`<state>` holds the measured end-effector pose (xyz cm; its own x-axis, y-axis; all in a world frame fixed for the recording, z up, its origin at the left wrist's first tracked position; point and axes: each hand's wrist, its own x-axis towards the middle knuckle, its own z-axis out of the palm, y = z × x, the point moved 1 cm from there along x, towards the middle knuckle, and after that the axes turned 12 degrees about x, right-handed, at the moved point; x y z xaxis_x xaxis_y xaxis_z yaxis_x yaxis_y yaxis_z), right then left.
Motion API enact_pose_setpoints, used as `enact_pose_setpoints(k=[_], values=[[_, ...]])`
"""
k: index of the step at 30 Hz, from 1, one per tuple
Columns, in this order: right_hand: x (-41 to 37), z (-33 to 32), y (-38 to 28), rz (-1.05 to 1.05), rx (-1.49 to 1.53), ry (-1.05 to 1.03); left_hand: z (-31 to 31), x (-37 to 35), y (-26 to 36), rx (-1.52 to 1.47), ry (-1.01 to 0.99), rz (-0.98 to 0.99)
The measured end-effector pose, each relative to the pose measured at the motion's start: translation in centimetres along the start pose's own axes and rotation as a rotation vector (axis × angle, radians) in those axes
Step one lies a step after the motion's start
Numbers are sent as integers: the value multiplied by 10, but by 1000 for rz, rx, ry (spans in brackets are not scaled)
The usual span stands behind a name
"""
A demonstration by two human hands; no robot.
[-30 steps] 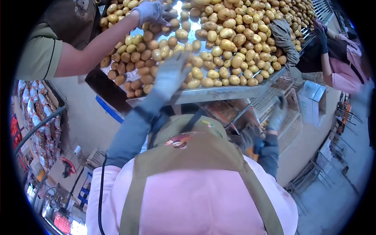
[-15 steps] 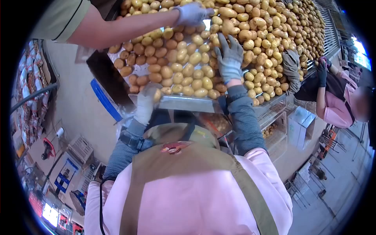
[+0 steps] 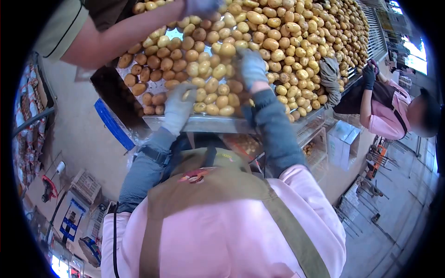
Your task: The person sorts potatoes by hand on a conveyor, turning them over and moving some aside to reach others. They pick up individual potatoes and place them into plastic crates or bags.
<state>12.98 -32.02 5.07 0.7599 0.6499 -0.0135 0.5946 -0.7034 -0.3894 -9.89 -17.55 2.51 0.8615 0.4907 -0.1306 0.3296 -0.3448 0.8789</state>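
Many yellow-brown potatoes lie across a pale sorting table with a metal front edge. At the front left of the potatoes is my left hand, in a whitish glove, its fingers curled around a potato that is partly hidden. My right hand, in a grey-white glove, reaches over the middle of the pile. Motion smears its fingers, and whether it grips a potato does not show.
Across the table a co-worker's gloved hand reaches in from the left. Another person works at the right side. A grey cloth lies on the potatoes. Below stand a white box and, at left, a blue panel.
My left hand has moved up from the front edge onto the potatoes. My right hand has shifted left and now blurs. The co-worker's hand has drawn back toward the top edge.
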Motion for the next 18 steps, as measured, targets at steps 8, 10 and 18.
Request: enact_pose_setpoints(k=[8, 10, 18], values=[[9, -13, 11, 132, 273, 91, -21, 79, 48, 417, 40, 173], [-40, -34, 23, 507, 1207, 286, -18, 109, 47, 655, -121, 99], [-59, -58, -25, -99, 582, -164, 25, 41, 97, -1125, -600, -651]])
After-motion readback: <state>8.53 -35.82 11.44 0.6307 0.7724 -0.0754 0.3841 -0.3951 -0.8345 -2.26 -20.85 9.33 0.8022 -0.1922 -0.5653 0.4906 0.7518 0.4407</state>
